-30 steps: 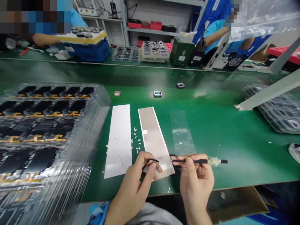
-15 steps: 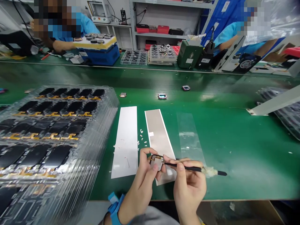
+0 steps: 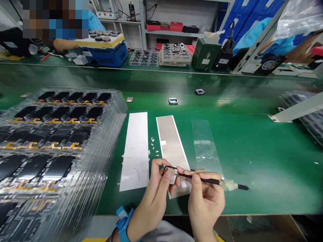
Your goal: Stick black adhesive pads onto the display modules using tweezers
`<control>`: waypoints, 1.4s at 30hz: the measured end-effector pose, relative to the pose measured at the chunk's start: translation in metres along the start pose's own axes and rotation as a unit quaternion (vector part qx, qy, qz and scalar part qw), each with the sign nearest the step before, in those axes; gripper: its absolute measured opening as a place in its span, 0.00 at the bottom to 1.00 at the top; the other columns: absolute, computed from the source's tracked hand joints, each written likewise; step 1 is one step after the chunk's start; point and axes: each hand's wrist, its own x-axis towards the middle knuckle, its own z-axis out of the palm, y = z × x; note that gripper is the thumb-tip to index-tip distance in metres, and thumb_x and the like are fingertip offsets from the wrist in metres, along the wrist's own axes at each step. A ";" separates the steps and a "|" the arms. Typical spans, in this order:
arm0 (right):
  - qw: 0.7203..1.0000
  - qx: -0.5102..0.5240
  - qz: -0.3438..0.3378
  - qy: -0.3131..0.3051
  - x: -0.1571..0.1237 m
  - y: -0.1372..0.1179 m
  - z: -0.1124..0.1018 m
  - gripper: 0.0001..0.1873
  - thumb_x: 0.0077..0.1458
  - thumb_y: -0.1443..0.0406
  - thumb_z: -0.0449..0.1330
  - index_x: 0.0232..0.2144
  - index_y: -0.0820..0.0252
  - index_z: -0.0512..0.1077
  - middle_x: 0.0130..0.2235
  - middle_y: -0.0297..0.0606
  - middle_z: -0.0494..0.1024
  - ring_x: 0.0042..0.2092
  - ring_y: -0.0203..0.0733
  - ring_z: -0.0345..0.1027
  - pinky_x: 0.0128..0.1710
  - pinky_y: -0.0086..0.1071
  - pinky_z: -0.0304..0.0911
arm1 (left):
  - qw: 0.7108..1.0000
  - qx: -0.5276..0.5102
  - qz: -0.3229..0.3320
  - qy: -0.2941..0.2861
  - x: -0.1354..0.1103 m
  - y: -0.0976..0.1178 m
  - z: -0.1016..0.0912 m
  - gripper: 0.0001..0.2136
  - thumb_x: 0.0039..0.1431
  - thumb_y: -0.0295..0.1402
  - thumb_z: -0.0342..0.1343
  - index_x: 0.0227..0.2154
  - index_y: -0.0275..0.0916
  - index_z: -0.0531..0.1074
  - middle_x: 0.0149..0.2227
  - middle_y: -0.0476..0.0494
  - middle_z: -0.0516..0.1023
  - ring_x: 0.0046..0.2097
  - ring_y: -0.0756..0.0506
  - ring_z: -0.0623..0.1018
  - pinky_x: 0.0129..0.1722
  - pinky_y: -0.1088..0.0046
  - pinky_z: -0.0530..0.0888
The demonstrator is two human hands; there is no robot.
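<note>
The left hand (image 3: 153,198) pinches a small metal-rimmed part (image 3: 171,175) between thumb and fingers, just above the near end of a silver-grey strip (image 3: 168,144) on the green counter (image 3: 262,158). The right hand (image 3: 205,201) pinches a slim black tool (image 3: 202,179), wrapped with a tuft of white fluff (image 3: 229,184), and its fine tip meets the part; exactly where is too small to tell. A white strip (image 3: 133,151) lies to the left, scattered with small white scraps (image 3: 153,145) beside it, and a clear film strip (image 3: 205,144) lies to the right. Further left sit stacked clear trays (image 3: 63,134) of black screen-like modules, and a blue wrist strap (image 3: 123,222) circles the left wrist.
</note>
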 end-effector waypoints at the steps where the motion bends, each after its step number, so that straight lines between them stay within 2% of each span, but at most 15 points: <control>1: 1.000 0.004 0.002 0.000 0.000 0.000 0.000 0.04 0.65 0.66 0.58 0.37 0.52 0.66 0.33 0.36 0.81 0.36 0.45 0.82 0.30 0.35 0.75 | 1.000 0.002 0.000 0.001 0.000 0.000 0.000 0.13 0.72 0.48 0.45 0.43 0.44 0.60 0.32 0.51 0.70 0.30 0.51 0.67 0.34 0.73 0.69; 10: 0.999 0.034 0.008 -0.003 0.000 -0.001 0.001 0.05 0.65 0.69 0.58 0.37 0.53 0.67 0.34 0.36 0.80 0.37 0.45 0.82 0.30 0.34 0.76 | 1.000 0.015 -0.012 0.010 -0.002 0.000 -0.001 0.12 0.73 0.47 0.44 0.43 0.43 0.60 0.32 0.51 0.71 0.30 0.51 0.68 0.35 0.73 0.70; 15: 0.999 0.054 0.003 -0.003 0.002 -0.005 0.003 0.06 0.64 0.69 0.59 0.35 0.53 0.67 0.32 0.34 0.77 0.38 0.43 0.81 0.36 0.36 0.79 | 1.000 0.013 0.008 0.021 0.001 -0.005 -0.001 0.11 0.73 0.46 0.45 0.41 0.43 0.60 0.30 0.52 0.71 0.29 0.52 0.69 0.32 0.76 0.70; 21: 0.997 0.064 0.002 -0.039 0.000 -0.002 0.003 0.07 0.64 0.72 0.58 0.37 0.54 0.66 0.33 0.35 0.79 0.38 0.43 0.81 0.31 0.33 0.78 | 0.998 -0.019 0.035 0.039 0.007 -0.009 -0.001 0.14 0.70 0.47 0.51 0.38 0.43 0.58 0.24 0.57 0.71 0.20 0.57 0.62 0.20 0.83 0.61; 25: 0.994 0.107 -0.018 -0.011 0.001 -0.004 -0.001 0.07 0.64 0.73 0.56 0.38 0.54 0.67 0.36 0.36 0.79 0.38 0.42 0.82 0.32 0.33 0.79 | 0.999 -0.007 0.012 0.047 0.009 -0.008 -0.002 0.15 0.68 0.47 0.53 0.36 0.43 0.56 0.21 0.59 0.68 0.18 0.57 0.58 0.18 0.84 0.55; 29: 0.994 0.088 -0.039 0.052 0.012 -0.011 -0.025 0.07 0.62 0.73 0.59 0.38 0.56 0.68 0.37 0.36 0.80 0.41 0.43 0.82 0.40 0.39 0.81 | 0.998 0.050 0.018 0.029 0.007 -0.008 -0.004 0.11 0.70 0.41 0.52 0.37 0.44 0.55 0.23 0.59 0.69 0.21 0.55 0.61 0.21 0.81 0.58; 32: 0.998 0.013 -0.015 0.065 0.021 -0.013 -0.057 0.08 0.58 0.72 0.64 0.36 0.58 0.69 0.37 0.36 0.79 0.39 0.46 0.82 0.39 0.37 0.81 | 0.992 0.122 0.010 -0.023 0.002 -0.008 -0.005 0.06 0.73 0.36 0.46 0.39 0.45 0.55 0.27 0.56 0.69 0.25 0.53 0.65 0.25 0.78 0.63; 35: 0.997 -0.067 0.020 0.025 0.022 -0.010 -0.088 0.05 0.57 0.70 0.66 0.35 0.59 0.73 0.36 0.36 0.78 0.36 0.43 0.82 0.39 0.34 0.81 | 0.970 0.219 0.024 -0.106 -0.004 -0.008 -0.003 0.02 0.75 0.34 0.39 0.42 0.46 0.54 0.34 0.52 0.72 0.29 0.51 0.69 0.32 0.73 0.69; 37: 0.993 -0.111 0.029 -0.021 0.018 -0.007 -0.104 0.03 0.57 0.70 0.66 0.34 0.60 0.75 0.36 0.37 0.78 0.36 0.43 0.82 0.39 0.32 0.80 | 0.945 0.289 0.044 -0.150 -0.007 -0.007 0.001 0.03 0.74 0.33 0.39 0.45 0.47 0.55 0.39 0.47 0.74 0.34 0.48 0.73 0.36 0.69 0.72; 39: 0.988 -0.137 0.029 -0.061 0.012 -0.003 -0.114 0.02 0.58 0.70 0.65 0.33 0.60 0.75 0.37 0.38 0.78 0.37 0.43 0.82 0.39 0.32 0.80 | 0.916 0.352 0.057 -0.185 -0.008 -0.007 0.007 0.04 0.74 0.33 0.40 0.47 0.46 0.58 0.43 0.44 0.76 0.40 0.45 0.77 0.39 0.66 0.73; 42: 0.987 -0.135 0.031 -0.080 0.008 0.000 -0.120 0.04 0.59 0.71 0.63 0.35 0.58 0.74 0.38 0.37 0.76 0.39 0.44 0.82 0.40 0.33 0.80 | 0.881 0.412 0.057 -0.224 -0.007 -0.006 0.016 0.07 0.73 0.33 0.41 0.46 0.45 0.62 0.43 0.44 0.77 0.44 0.41 0.79 0.42 0.62 0.75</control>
